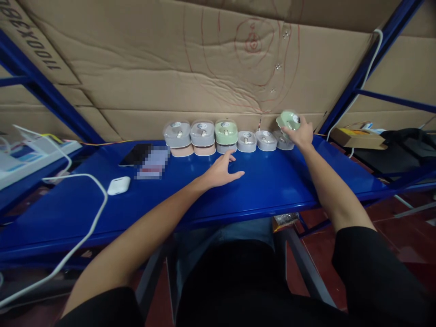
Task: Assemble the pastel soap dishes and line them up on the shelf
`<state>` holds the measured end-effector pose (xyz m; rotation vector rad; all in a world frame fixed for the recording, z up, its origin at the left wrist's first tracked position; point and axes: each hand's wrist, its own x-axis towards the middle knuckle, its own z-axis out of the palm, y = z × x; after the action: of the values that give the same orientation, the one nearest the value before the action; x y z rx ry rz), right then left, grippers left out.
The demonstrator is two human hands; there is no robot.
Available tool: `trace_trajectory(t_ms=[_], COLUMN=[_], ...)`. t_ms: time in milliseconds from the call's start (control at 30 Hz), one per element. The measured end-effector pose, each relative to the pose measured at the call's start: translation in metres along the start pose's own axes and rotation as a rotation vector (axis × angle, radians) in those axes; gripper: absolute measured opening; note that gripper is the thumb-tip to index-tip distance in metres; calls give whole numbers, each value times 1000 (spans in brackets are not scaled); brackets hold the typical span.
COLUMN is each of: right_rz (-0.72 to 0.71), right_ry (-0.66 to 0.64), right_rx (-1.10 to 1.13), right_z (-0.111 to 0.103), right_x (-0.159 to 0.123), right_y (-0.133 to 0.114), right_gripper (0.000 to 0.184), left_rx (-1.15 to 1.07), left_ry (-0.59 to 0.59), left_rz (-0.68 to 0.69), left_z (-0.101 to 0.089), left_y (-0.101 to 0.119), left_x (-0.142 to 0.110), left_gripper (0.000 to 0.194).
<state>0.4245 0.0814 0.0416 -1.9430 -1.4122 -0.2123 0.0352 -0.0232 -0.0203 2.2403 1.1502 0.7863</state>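
Note:
My right hand [301, 131] grips a green container [288, 120] with a clear lid, held just above a grey container [284, 141] at the right end of a row. My left hand [223, 171] has its fingers apart over the blue table, holding nothing. Just behind it, another green container [226, 131] sits stacked on a grey one. Two grey containers, one [177, 134] and its neighbour [203, 133], rest on pink ones to the left. Two single grey containers, one [246, 141] and another [266, 141], stand between the stacks and my right hand.
On the left of the blue table [272, 190] lie a dark phone [136, 155], a blurred-out flat item [153, 162] and a white earbud case [119, 185]. A white cable [98, 213] crosses the left side. Cardboard [153, 68] stands behind; blue posts flank the table.

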Motion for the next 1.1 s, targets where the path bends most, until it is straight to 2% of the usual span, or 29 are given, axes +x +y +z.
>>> trace_trajectory(t_ms=[100, 300, 400, 467, 533, 600, 667, 733, 800, 867, 1000, 1100], right_rz=[71, 103, 82, -33, -235, -468, -688, -811, -855, -868, -790, -730], right_ry=[-50, -5, 67, 124, 122, 20, -145, -287, -394, -436, -365, -303], right_rx=[-62, -46, -71, -115, -146, -148, -125, -118, -140, -159, -138, -98], right_z=[10, 21, 14, 5, -2, -1, 9, 23, 32, 31, 6, -4], right_x=[-2, -2, -3, -11, -23, -40, -57, -73, -86, -97, -111, -117], right_y=[-2, -3, -6, -15, -31, -53, -75, -92, -102, -106, -106, -104], right_gripper=[93, 109, 98, 90, 84, 84, 89, 97, 100, 96, 76, 78], left_rx=[22, 73, 93, 109, 124, 139, 154, 166, 175, 178, 174, 176], left_ry=[-9, -30, -44, -48, -47, -49, -55, -56, -52, -47, -13, 9], left_rz=[10, 23, 19, 16, 21, 38, 60, 75, 83, 89, 101, 121], left_z=[-2, -5, -5, -5, -5, -5, -5, -5, -5, -4, -2, -3], left_y=[0, 0, 1, 2, 3, 3, 3, 3, 2, 1, 0, 0], left_x=[-1, -1, -2, -2, -2, -2, -1, 0, 1, 1, 3, 3], left_gripper=[100, 102, 102, 102, 99, 92, 84, 77, 74, 72, 71, 69])
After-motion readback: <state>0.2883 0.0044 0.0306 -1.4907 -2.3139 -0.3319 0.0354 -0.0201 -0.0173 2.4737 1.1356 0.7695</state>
